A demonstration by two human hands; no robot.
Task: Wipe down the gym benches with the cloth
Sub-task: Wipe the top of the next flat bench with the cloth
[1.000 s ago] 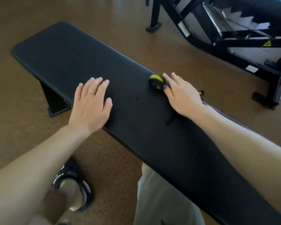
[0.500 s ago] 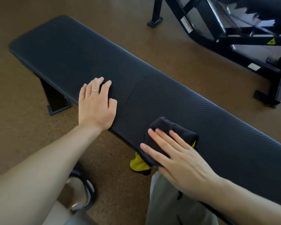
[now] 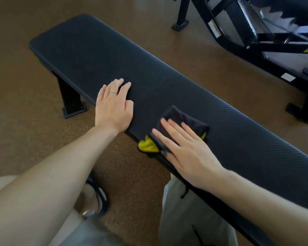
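1. Cloth (image 3: 182,121): a dark, folded rag with a yellow corner, lying on the near edge of the flat bench pad, at about 5 o'clock from the middle of the view. The yellow corner hangs over the pad's near edge.
2. Right hand (image 3: 187,153): it lies flat on top of the cloth, fingers straight and slightly spread, pressing it to the pad; nothing is curled round it. The forearm comes in from 4 o'clock.
3. Left hand (image 3: 114,105): it rests palm-down on the bare pad just beside the cloth, at its 9 o'clock, apart from it. The fingers are relaxed and gently bent, holding nothing. A thin ring (image 3: 113,92) sits on one finger.
4. Flat bench (image 3: 89,50): a black textured pad running from 10 o'clock to 4 o'clock across the view, with small pale specks on the surface just past the left hand.
5. Bench leg (image 3: 69,98): a black post under the far end, standing on the brown floor (image 3: 25,112).
6. Black equipment frame (image 3: 247,32): at 1 o'clock, well apart from the bench, bearing a yellow warning sticker.
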